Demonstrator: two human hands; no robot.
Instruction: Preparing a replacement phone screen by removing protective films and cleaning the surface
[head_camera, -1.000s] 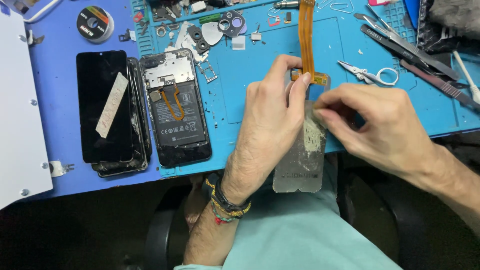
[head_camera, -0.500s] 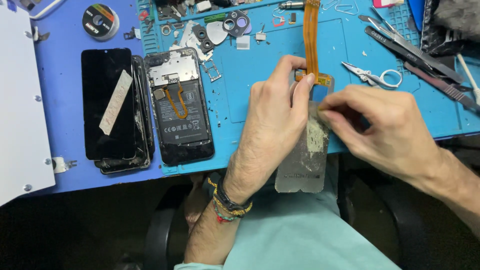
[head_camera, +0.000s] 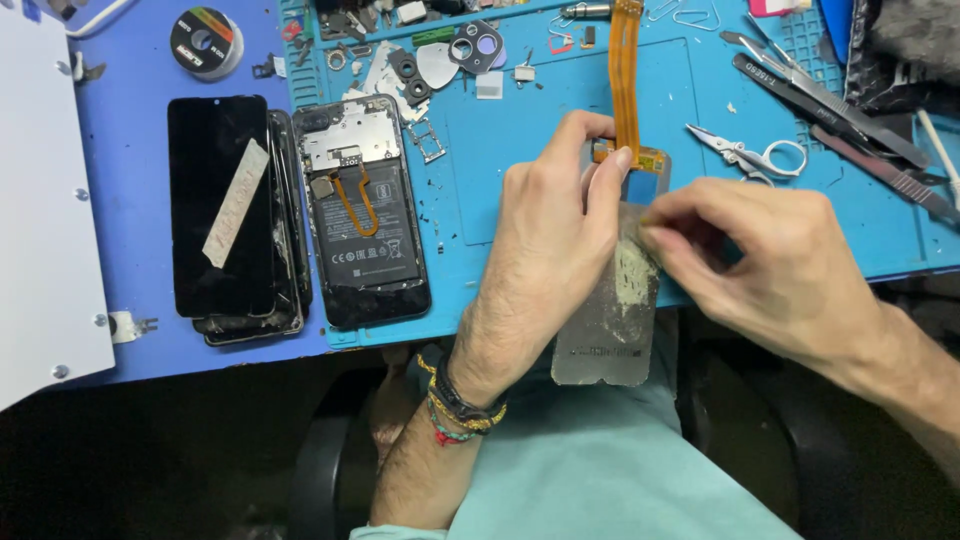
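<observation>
A: Panel (head_camera: 610, 330) first — what does it look like?

B: Thin, grey and rectangular, smeared with pale patches of old adhesive; an orange flex cable (head_camera: 626, 70) rises from its top edge and runs up over the blue mat (head_camera: 520, 180); its lower end hangs past the tabletop (head_camera: 130, 200) edge, above the person's lap.

A: And the hands on it?

B: Left hand (head_camera: 550, 250) is curled around the panel's left side, fingers closed, fingertip pressed on the cable's connector end; right hand (head_camera: 760, 255) is pinched shut at the panel's right edge, thumb and fingers meeting on it; whether it holds a bit of residue I cannot tell.

A: What lies around?

B: Left of the hands, an opened phone (head_camera: 365, 210) with its battery showing; beside that a black screen (head_camera: 218, 205) with a strip of tape across it; small scissors (head_camera: 750, 155) just right of the cable; tweezers (head_camera: 830, 100) further right; a roll of tape (head_camera: 205, 40) at the top left.
</observation>
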